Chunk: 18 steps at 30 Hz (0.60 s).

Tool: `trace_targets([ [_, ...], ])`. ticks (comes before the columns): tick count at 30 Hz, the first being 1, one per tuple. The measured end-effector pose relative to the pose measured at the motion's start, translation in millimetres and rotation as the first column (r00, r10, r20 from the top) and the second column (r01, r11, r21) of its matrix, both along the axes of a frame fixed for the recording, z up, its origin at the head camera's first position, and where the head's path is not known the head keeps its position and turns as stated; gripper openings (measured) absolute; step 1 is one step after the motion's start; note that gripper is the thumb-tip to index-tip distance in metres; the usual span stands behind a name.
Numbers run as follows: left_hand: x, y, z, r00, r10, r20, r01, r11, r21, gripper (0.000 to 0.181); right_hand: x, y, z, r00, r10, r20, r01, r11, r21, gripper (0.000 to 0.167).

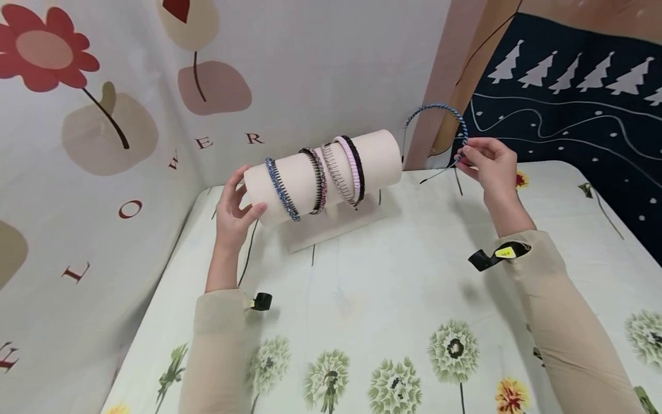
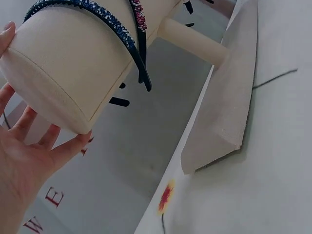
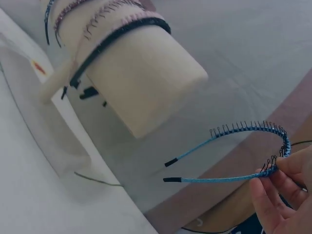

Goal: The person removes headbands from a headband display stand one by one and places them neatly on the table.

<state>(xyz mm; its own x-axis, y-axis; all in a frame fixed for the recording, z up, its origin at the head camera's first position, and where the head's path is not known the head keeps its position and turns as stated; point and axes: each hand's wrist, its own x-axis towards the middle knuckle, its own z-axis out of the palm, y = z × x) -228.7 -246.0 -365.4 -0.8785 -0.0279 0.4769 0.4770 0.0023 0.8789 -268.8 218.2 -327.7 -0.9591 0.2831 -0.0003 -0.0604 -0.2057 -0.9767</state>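
A cream cylindrical headband stand (image 1: 380,155) carries several headbands along its roll. My left hand (image 1: 233,215) grips the roll's left end, thumb at the front and fingers round the back edge. Nearest to that hand is a blue glittery headband (image 1: 281,190); in the left wrist view its dark tip hangs below the roll. Beyond the stand's right end, my right hand (image 1: 491,164) pinches a blue toothed headband (image 3: 219,179) by one side. Its arch points up in the head view, apart from the stand, and its two black tips show in the right wrist view.
Further along the roll sit a pink-and-black headband (image 1: 322,181), a silvery toothed one (image 1: 336,172), a pink one (image 1: 349,164) and a black one (image 1: 358,167). The stand's flat base (image 1: 331,230) rests on the flowered tablecloth (image 1: 393,287). A printed curtain (image 1: 331,69) hangs close behind.
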Motion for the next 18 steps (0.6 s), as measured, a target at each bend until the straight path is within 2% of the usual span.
trace_targets([
  [5, 3.6, -17.2, 0.3, 1.000, -0.010, -0.008, 0.011, 1.000, 0.002, 0.068, -3.5, 5.7, -4.7, 0.997, 0.038, 0.069, -0.040, 0.999, 0.020, 0.021],
  [9, 6.8, -26.8, -1.0, 1.000, -0.025, -0.006, 0.025, 0.999, 0.020, 0.067, -7.8, 6.9, -9.7, 0.982, 0.093, 0.164, -0.098, 0.995, 0.025, 0.030],
  [11, 7.9, -30.0, -1.9, 0.999, -0.032, -0.003, 0.032, 0.999, 0.029, 0.067, -11.0, 7.4, -12.6, 0.969, 0.124, 0.213, -0.129, 0.992, 0.008, 0.031],
  [14, 8.9, -32.6, -2.9, 0.999, -0.041, 0.004, 0.041, 0.999, 0.033, 0.067, -17.4, 9.5, -18.4, 0.944, 0.186, 0.271, -0.174, 0.983, -0.065, 0.021],
  [17, 10.5, -33.6, -3.0, 0.999, -0.039, 0.016, 0.039, 0.999, 0.025, 0.068, -24.5, 13.7, -25.9, 0.908, 0.288, 0.305, -0.237, 0.952, -0.193, 0.007],
  [18, 11.0, -33.7, -2.8, 0.999, -0.039, 0.020, 0.038, 0.999, 0.020, 0.068, -26.9, 15.4, -28.7, 0.892, 0.325, 0.316, -0.263, 0.939, -0.223, 0.007],
])
